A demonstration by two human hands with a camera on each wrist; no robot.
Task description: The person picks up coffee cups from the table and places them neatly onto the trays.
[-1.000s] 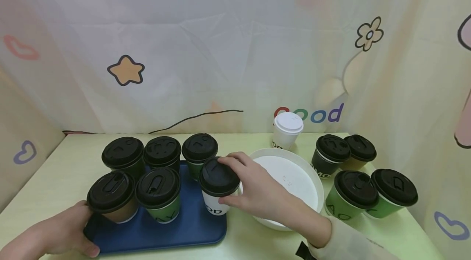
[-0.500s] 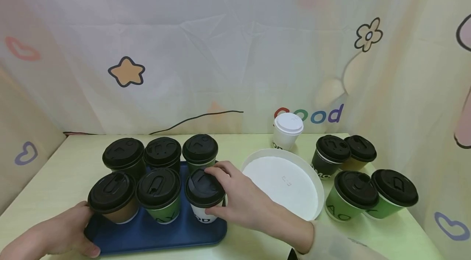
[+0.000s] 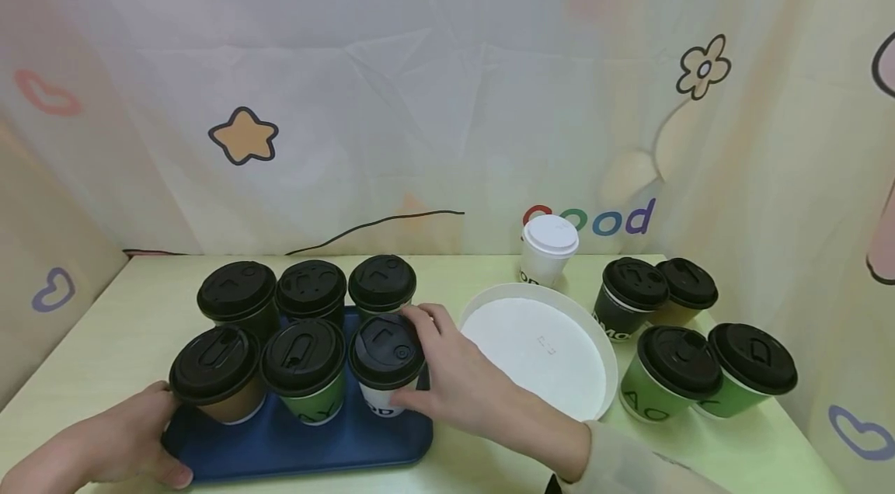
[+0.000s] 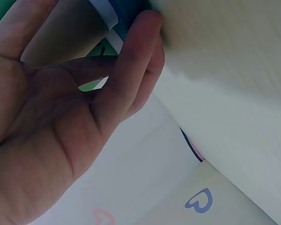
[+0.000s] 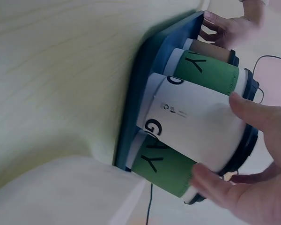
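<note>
A white paper cup with a black lid [image 3: 387, 354] stands on the blue tray [image 3: 301, 455], at the right of its front row. My right hand [image 3: 461, 370] holds this cup near the lid, thumb on the near side and fingers toward the back; the right wrist view shows the thumb on the white wall [image 5: 192, 122]. With its thumb at the front left corner, my left hand [image 3: 119, 440] grips the tray's left edge. Next to it stands a brown cup [image 3: 227, 401], then a green cup [image 3: 311, 393]. Three more black-lidded cups [image 3: 311, 292] form the back row.
A round white plate [image 3: 538, 354] lies right of the tray. Behind it is a small white-lidded cup [image 3: 548, 249]. Several black-lidded cups [image 3: 671, 370] stand at the right. A patterned curtain [image 3: 447, 90] closes off the back and sides.
My right hand has carried the white cup left onto the tray beside the front green cup. Its fingers have shifted toward the lid's back edge. My left hand stays at the tray.
</note>
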